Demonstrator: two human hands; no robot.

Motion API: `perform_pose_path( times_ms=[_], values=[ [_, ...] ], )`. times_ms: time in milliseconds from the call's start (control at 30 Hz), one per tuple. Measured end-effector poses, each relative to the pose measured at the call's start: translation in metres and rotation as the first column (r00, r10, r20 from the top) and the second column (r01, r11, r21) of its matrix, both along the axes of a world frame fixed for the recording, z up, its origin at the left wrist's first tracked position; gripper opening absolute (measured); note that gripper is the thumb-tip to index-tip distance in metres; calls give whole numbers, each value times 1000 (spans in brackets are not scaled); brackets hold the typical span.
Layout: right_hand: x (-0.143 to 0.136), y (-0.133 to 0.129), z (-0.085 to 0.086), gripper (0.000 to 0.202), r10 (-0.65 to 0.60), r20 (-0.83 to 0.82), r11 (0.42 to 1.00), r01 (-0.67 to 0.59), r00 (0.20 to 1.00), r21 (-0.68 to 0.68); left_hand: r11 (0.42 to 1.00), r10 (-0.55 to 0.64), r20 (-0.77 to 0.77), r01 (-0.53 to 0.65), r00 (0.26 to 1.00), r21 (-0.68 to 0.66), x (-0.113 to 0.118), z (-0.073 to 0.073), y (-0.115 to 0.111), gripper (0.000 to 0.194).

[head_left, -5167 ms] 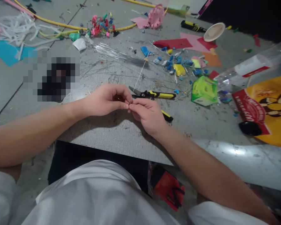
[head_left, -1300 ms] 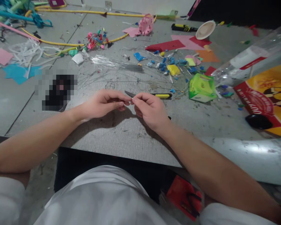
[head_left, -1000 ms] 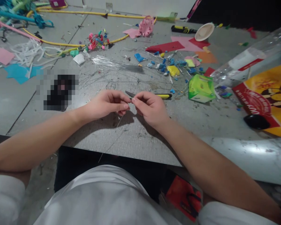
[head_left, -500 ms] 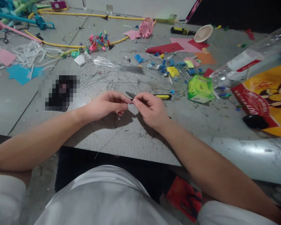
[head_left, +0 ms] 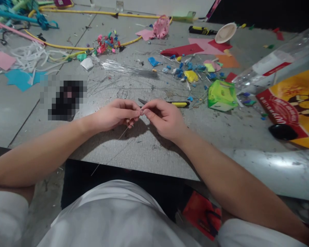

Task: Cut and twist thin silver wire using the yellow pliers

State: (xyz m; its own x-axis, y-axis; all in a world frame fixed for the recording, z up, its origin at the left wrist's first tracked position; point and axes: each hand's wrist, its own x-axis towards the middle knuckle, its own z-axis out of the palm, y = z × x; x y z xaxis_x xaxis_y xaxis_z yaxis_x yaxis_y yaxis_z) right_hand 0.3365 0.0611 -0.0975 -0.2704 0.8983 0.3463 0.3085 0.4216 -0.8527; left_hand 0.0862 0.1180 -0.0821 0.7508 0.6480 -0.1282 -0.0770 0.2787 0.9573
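Observation:
Both hands meet above the table near its front edge, fingertips almost touching. My left hand (head_left: 119,115) pinches a thin metal wire (head_left: 123,132), whose long tail slants down past the table edge. My right hand (head_left: 164,118) is closed in a pinch on the wire's small bent end, between the two hands. The exact shape of that end is mostly hidden by fingers. Just behind my right hand lies a cutter knife (head_left: 179,104) with a yellow and black handle and a dark blade. A bundle of straight wires (head_left: 128,68) lies farther back.
Blue and yellow clay bits (head_left: 190,76), a green packet (head_left: 222,95) and a yellow snack bag (head_left: 296,106) lie to the right. At left are a blurred dark object (head_left: 65,101) and white strips (head_left: 32,56). A yellow cord (head_left: 92,13) runs along the back.
My fingertips have drawn slightly closer together and shifted a little left. The wire's tail has swung left, its tip now farther toward the lower left.

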Motion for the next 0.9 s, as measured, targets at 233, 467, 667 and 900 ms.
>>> perform_pose_path(
  times_ms=[233, 467, 667, 900],
  values=[
    [2, -1, 0, 29, -49, 77, 989, 38, 996, 145, 999, -32, 5, 32, 999, 2, 0, 0, 2, 57],
    [-4, -9, -4, 31, -48, 20, 994, 46, 999, 97, 990, 80, -23, -77, 997, 118, -1, -13, 3, 45],
    [-8, -13, -9, 30, -24, -56, 997, 28, 998, 72, 994, 32, -28, -29, 999, 101, -1, -14, 0, 46],
    [-12, -20, -18, 22, -43, -87, 998, 38, 995, -55, 999, 10, -18, -9, 1000, 52, 1, -13, -5, 46]
  ],
)
